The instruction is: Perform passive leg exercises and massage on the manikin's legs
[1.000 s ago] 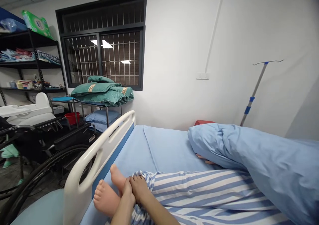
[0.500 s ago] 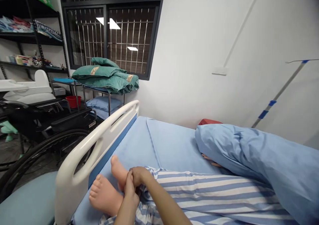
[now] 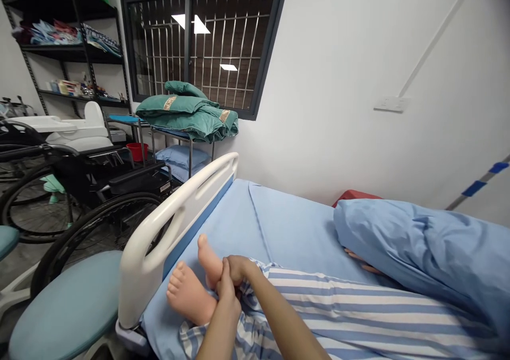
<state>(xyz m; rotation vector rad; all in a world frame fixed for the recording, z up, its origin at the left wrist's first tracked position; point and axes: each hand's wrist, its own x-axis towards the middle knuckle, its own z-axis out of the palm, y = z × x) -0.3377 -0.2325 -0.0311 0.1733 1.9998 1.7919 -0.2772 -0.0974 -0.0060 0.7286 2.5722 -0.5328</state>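
Note:
On the bed lies a figure in blue-and-white striped trousers (image 3: 338,301), with smooth, manikin-like bare feet. The far foot (image 3: 209,260) points its toes up, and the near foot (image 3: 189,293) rests beside it. My left hand (image 3: 228,291) is closed around the far leg's ankle from the near side. Against it, my right hand (image 3: 238,269) wraps the same ankle from above, at the trouser cuff. The grasped part is mostly hidden under my fingers. A light-blue quilt (image 3: 414,243) covers the upper body, and some fingers of the figure show below its edge.
A white bed end board (image 3: 139,243) stands beyond the feet. Left of it are a blue-green stool seat (image 3: 71,307) and a black wheelchair (image 3: 119,184). Green folded bedding (image 3: 191,118) lies on a stand under the window. A pole (image 3: 474,189) rises at the right.
My view has turned a little to the left, so the bed and room appear shifted right. Both hands stay closed around the ankle, with no clear movement of the leg.

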